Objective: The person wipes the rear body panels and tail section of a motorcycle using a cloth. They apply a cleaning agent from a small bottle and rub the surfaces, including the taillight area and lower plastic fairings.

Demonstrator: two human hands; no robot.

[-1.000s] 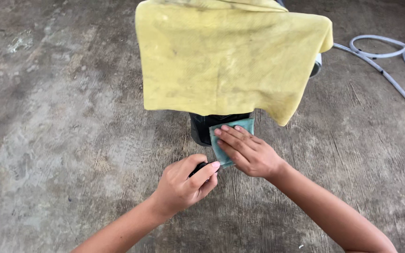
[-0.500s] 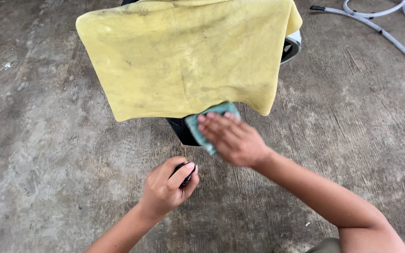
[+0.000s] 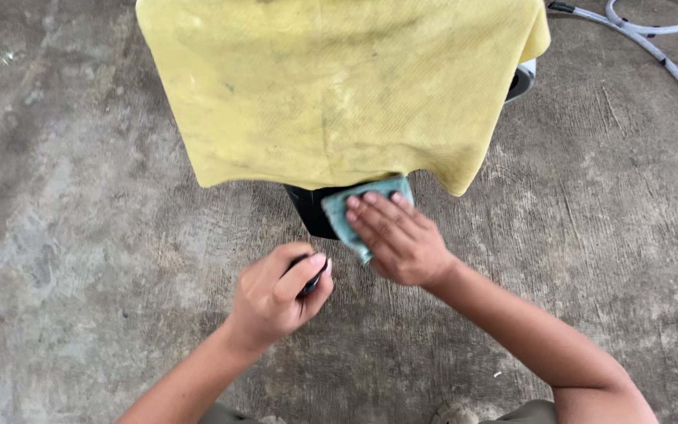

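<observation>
From the head view, the only one I had, I looked straight down on a rough concrete floor with a large yellow cloth draped over something that stood near the top edge of the picture. The cloth hid nearly all of that object; only a dark, rounded black part showed below the cloth's lower hem, and a pale rim peeked out at its right side. My right hand lay flat, fingers together and extended, pressing a small teal rag against that black part just under the hem. My left hand was curled shut around a small dark object, held just beside and below the rag; it was too covered by the fingers for me to tell what it was. A grey hose ran across the floor's top right corner, well apart from both hands. As for progress, I judged the wiping to be under way rather than finished: the rag was in contact with the exposed black surface, but the yellow cloth covered the rest, so I could not tell how much had been cleaned or how much remained. The floor around the object looked dry and stained, with no puddle or foam that I could make out. At the bottom edge my knees barely showed.
</observation>
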